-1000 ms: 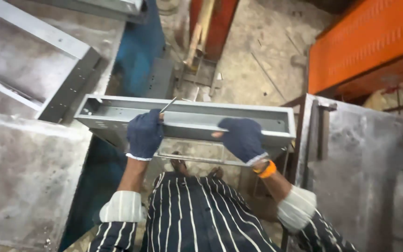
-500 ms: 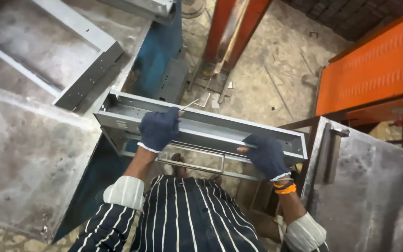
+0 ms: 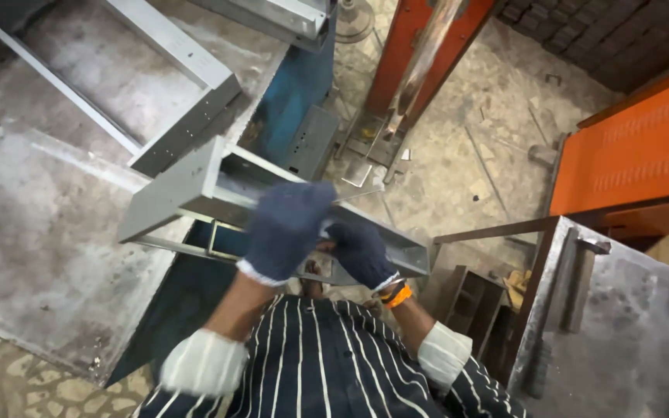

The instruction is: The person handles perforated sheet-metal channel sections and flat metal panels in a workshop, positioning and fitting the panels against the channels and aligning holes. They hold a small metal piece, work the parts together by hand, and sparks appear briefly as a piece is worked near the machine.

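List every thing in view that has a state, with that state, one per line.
Left hand: gloved, on the grey metal channel, motion-blurred.
Right hand: gloved, gripping the channel.
Grey metal channel: held off the table, tilted, open side up.
Metal frame: lying flat on the steel table.
Orange perforated panel: sloped, untouched.

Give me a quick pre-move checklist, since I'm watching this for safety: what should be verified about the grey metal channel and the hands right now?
1. Gloves on both hands: ok; left hand and right hand wear dark gloves.
2. Both hands on the grey metal channel: ok.
3. Firmness of grip: cannot tell; hands blurred.
4. Channel level: not ok; it slants.
5. Clearance from the steel table on the left: cannot tell.
6. Floor underfoot: not ok; scraps lie on the stone floor.
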